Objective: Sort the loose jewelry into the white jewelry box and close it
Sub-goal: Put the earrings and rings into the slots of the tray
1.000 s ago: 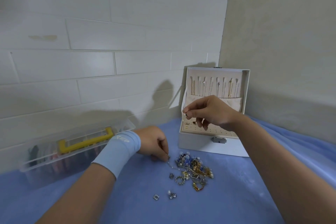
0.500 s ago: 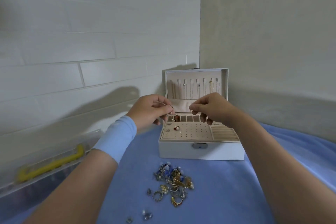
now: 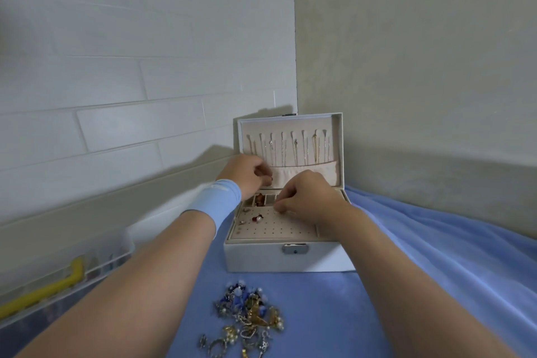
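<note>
The white jewelry box [image 3: 261, 259] stands open on the blue cloth, its lid [image 3: 290, 124] upright with several thin necklaces hanging inside. A beige earring board [image 3: 279, 231] fills the front of the tray and carries a red-brown earring [image 3: 257, 218]. My right hand [image 3: 309, 197] hovers over the board's back edge, its fingertips pinched together on a tiny piece that is mostly hidden. My left hand [image 3: 250, 176], with a light blue wristband, is curled over the back-left compartments; what it holds is hidden. A pile of loose jewelry [image 3: 247, 318] lies in front of the box.
A clear plastic case [image 3: 96, 263] with a yellow handle [image 3: 43, 291] lies at the left against the white brick wall. The box sits in a wall corner. The blue cloth [image 3: 421, 270] stretches to the right of the box.
My left hand left the pile and rose to the box, met my right hand above it, and both have now dropped lower over the tray. The view has moved closer to the box.
</note>
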Tool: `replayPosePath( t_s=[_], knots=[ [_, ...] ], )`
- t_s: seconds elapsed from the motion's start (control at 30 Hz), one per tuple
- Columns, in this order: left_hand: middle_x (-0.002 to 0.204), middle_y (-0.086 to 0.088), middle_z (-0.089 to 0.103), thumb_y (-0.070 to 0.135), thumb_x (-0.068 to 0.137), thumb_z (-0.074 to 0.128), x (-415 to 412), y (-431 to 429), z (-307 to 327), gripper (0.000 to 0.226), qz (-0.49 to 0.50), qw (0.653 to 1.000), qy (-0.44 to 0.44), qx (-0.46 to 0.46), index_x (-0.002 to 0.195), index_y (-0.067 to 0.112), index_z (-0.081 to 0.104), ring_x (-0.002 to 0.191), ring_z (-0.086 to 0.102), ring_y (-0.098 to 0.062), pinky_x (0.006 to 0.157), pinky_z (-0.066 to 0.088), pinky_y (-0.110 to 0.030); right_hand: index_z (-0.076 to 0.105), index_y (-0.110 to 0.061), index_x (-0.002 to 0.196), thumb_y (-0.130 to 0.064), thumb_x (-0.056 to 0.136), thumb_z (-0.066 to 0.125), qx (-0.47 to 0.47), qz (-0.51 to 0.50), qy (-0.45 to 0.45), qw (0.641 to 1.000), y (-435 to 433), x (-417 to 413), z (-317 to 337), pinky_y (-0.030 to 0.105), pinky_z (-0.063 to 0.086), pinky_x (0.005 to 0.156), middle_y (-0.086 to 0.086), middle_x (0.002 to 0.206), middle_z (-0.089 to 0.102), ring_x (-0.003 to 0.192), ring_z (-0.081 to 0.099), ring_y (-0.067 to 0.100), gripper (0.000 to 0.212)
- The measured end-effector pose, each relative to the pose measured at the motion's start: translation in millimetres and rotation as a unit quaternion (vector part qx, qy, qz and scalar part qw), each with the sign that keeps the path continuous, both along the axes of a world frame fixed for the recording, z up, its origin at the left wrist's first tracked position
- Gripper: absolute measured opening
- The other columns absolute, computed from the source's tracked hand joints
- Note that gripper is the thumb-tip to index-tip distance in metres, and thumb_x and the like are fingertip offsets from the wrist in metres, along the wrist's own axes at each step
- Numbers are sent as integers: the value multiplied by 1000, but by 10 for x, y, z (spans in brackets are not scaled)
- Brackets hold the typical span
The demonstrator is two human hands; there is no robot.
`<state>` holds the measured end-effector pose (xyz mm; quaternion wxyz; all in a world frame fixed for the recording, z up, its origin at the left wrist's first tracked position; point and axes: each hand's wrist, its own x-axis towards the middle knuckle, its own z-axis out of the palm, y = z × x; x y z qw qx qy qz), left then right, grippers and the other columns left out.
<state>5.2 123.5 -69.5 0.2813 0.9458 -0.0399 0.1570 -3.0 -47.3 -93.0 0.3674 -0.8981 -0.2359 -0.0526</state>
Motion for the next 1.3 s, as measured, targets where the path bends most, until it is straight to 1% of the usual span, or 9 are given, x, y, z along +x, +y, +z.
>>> replayPosePath(
  t_s=[0.13,0.27,0.33,0.5,0.6,0.67,0.83,1.07,1.3],
  knots=[
    [87,11,68,19,85,73,9,1,-63,5,-14,994,78,71,84,25,71,82,62,-6,76,45,-22,80,-28,87,-32,86,76,-78,-15,-79,994,105,-43,-47,26,51,74,-13,86,73,81,62,7,5],
    [79,15,64,19,84,74,-1,21,-89,21,-18,995,74,70,70,31,64,75,58,-1,71,43,-19,74,-28,88,-33,91,66,-142,-25,-150,978,146,-83,-64,23,36,61,-11,84,65,80,54,11,10],
    [81,12,65,17,86,72,2,32,-83,18,-18,994,73,75,73,28,66,76,58,-4,76,46,-21,74,-25,87,-32,92,64,-150,-31,-162,975,160,-86,-85,25,41,63,-11,86,69,83,58,13,13],
    [95,7,70,15,89,70,7,83,55,8,-17,999,-29,32,95,17,75,88,62,-10,83,46,-24,73,-27,82,-29,90,69,-148,-13,-119,982,96,-61,-27,24,44,69,-20,76,61,79,56,5,9],
    [85,14,65,13,87,70,3,138,146,12,-2,996,-82,-30,94,23,71,78,57,2,71,43,-15,72,-30,80,-26,90,69,-140,-7,-112,984,80,-51,0,23,45,68,-19,76,61,79,57,6,10],
    [83,12,66,13,85,73,2,144,167,14,-5,997,-71,-34,93,24,68,77,57,1,68,43,-16,73,-30,82,-26,90,68,-144,-15,-124,982,93,-61,-8,23,45,67,-17,80,64,80,58,6,10],
    [89,10,67,15,83,76,-6,43,88,10,-34,998,7,52,86,22,70,87,63,-10,82,48,-24,76,-29,87,-26,90,68,-132,-24,-122,983,76,-65,-39,28,51,76,-14,91,72,86,61,9,10],
    [86,9,63,16,83,71,6,-119,-74,8,-28,994,77,74,87,22,68,84,61,-14,79,46,-27,79,-30,89,-26,88,70,-107,-11,-100,989,47,-54,-48,29,54,80,-13,93,74,87,63,9,10],
    [85,6,65,17,85,71,15,-137,13,5,-25,989,101,107,87,21,70,82,60,-14,75,46,-26,80,-32,92,-30,88,68,-163,9,-86,983,79,-45,3,25,45,65,-13,93,74,77,58,6,12]
  ],
)
